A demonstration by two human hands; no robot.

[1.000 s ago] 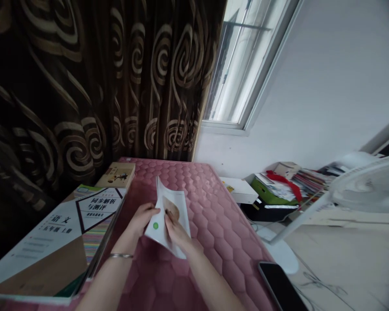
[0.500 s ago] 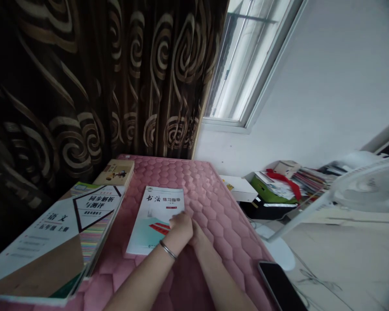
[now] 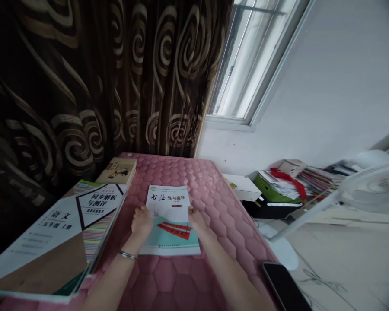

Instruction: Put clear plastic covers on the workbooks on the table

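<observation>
A white and teal calligraphy exercise book (image 3: pixel 168 218) with red strips on its cover lies on the pink quilted cover. My left hand (image 3: pixel 141 223), a silver bangle on its wrist, is at the book's left edge with its fingers curled round it. At the opposite edge my right hand (image 3: pixel 197 219) grips the book's side, the thumb near the cover. The undersides of both hands are hidden. To the left lies a stack of larger workbooks (image 3: pixel 61 237), with a tan book (image 3: pixel 118 169) behind it.
A dark phone (image 3: pixel 285 285) rests at the right edge of the pink surface (image 3: pixel 184 280). Beyond stands a white fan (image 3: pixel 311 211), its cable on the floor. Boxes (image 3: pixel 243 188) and piled papers line the wall. A patterned curtain (image 3: pixel 142 77) hangs behind.
My hands were together over the book's right side. They have parted, the left moving to the left edge, and the book has turned to sit straighter.
</observation>
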